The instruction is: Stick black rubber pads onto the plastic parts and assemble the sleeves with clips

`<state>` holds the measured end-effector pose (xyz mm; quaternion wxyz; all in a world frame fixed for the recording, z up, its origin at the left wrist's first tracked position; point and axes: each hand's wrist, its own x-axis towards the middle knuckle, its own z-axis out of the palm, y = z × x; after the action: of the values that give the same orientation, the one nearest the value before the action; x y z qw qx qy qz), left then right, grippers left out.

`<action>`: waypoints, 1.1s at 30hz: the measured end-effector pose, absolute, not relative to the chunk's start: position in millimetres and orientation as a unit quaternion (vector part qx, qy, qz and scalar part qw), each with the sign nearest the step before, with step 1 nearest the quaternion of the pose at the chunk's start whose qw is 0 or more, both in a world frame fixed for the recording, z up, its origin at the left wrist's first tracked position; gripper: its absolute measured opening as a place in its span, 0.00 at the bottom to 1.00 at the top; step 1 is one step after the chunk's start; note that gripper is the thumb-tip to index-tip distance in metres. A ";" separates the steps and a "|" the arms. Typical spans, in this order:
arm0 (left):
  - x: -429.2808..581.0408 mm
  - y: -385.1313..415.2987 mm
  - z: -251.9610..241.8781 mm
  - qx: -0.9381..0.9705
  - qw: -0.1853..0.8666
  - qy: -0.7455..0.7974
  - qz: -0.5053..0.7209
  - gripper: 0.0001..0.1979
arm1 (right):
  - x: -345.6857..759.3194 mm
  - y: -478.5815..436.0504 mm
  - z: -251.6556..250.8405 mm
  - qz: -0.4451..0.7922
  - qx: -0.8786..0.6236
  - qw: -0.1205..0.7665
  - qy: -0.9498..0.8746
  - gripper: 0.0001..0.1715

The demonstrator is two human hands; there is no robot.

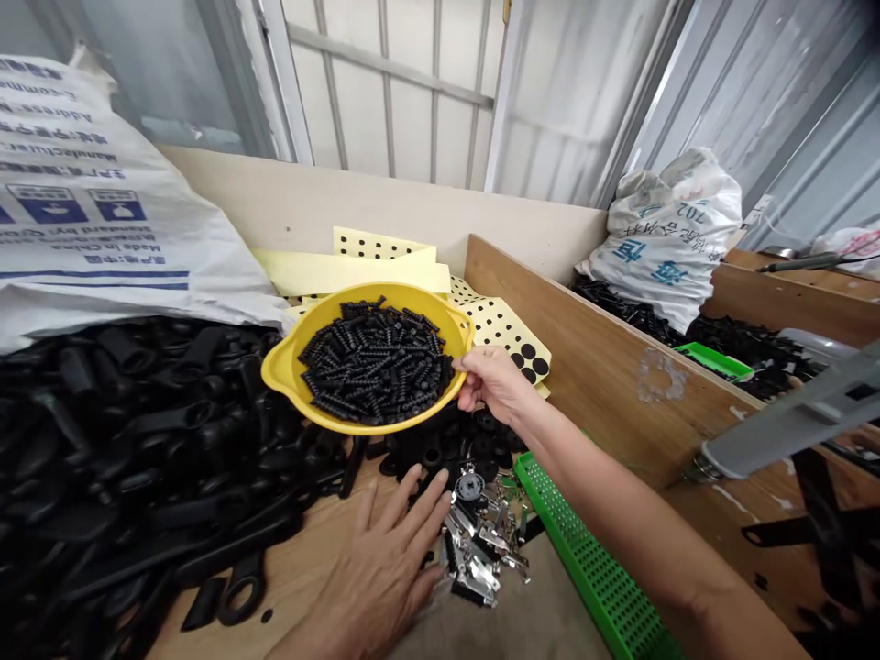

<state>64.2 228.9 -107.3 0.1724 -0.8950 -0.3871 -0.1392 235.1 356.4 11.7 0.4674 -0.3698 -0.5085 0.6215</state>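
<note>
A yellow basin (pixel 289 371) full of black ribbed screw-like plastic pieces (pixel 378 362) sits towards the back of the bench. My right hand (pixel 491 378) grips its right rim, thumb on top and fingers curled below. Lower down, my left hand (pixel 385 559) is spread out palm down over the wooden bench top, with nothing visible in it. Its fingertips point at small black round parts (pixel 446 445) in front of the basin. Beside its thumb lies a pile of shiny metal clips (pixel 481 550) with a grey round piece (pixel 469 486) among them.
Black plastic handle-like parts (pixel 137 458) are heaped at left below a white printed sack (pixel 103 202). A green perforated tray (pixel 591 568) lies under my right forearm. Yellow sticker sheets (pixel 495 321) lie behind the basin. A wooden divider (pixel 550 302) and a grey tool (pixel 790 422) stand at right.
</note>
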 end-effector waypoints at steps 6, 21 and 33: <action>54.4 250.0 -109.2 -0.903 0.139 -0.394 -0.102 0.25 | 242.2 348.5 13.0 0.618 -0.375 0.470 -0.507 0.13; 120.6 278.2 -92.2 -0.912 0.024 -0.376 -0.160 0.15 | 254.6 339.1 13.1 0.620 -0.370 0.484 -0.495 0.14; 118.9 275.4 -91.5 -0.905 -0.008 -0.382 -0.185 0.09 | 254.4 334.8 5.2 0.615 -0.384 0.488 -0.486 0.15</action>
<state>118.9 275.4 -91.5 -0.0082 -0.9053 -0.3822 -0.1850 254.4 334.8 5.2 0.4879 -0.3844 -0.4860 0.6147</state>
